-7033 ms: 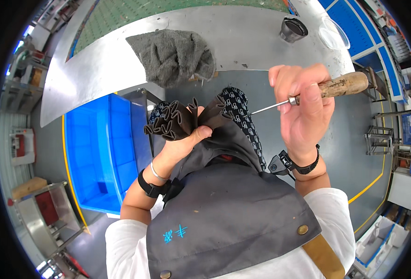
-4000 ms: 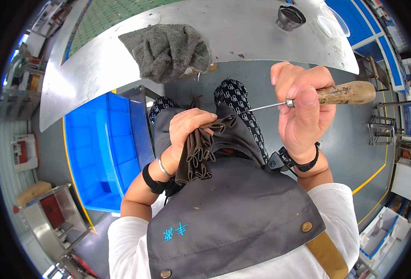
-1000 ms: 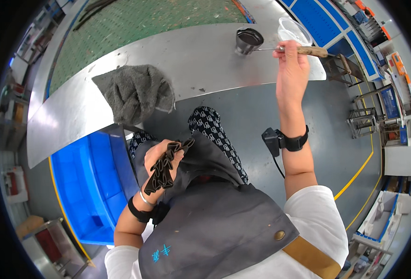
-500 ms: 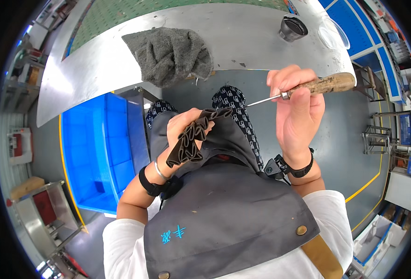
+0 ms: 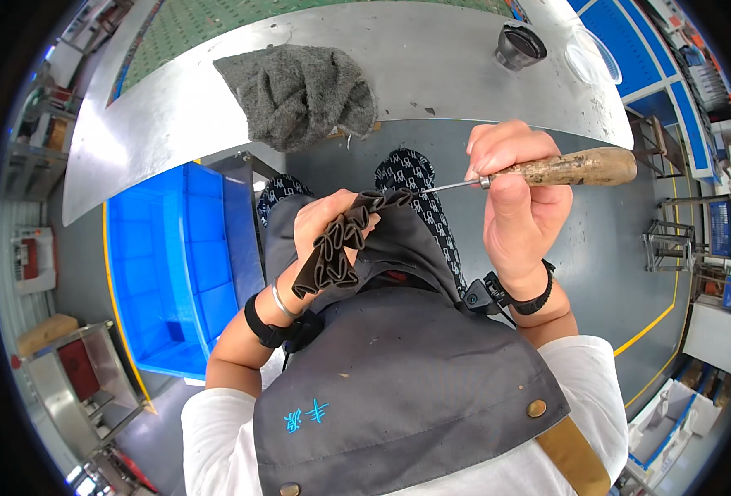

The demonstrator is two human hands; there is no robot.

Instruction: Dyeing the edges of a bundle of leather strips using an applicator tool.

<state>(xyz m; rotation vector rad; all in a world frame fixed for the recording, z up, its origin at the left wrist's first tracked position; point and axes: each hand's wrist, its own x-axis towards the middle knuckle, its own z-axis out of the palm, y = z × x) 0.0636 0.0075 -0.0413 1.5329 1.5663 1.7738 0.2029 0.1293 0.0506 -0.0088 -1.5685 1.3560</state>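
Note:
My left hand (image 5: pixel 317 221) is closed around a dark brown pleated strip (image 5: pixel 338 246), which looks like leather or rubber folded in tight waves. The strip's narrow end points right, and its folds hang over my wrist side. In my right hand (image 5: pixel 521 217) is a wooden-handled awl (image 5: pixel 585 168), held with fingers and thumb near the metal collar. Its thin shaft points left, and the tip meets or nearly meets the strip's right end; contact cannot be made out. Both hands are over my lap, above a grey apron (image 5: pixel 398 364).
Ahead stands a metal table (image 5: pixel 440 50) with a crumpled grey cloth (image 5: pixel 303 95), a black cup-shaped part (image 5: pixel 520 46) and a clear plastic dish (image 5: pixel 587 59). A blue bin (image 5: pixel 155 273) is at left below the table. Stools (image 5: pixel 671 240) stand far right.
My right hand has moved slightly left with the awl, bringing its tip to the strip's right end. The left hand and the strip have barely moved.

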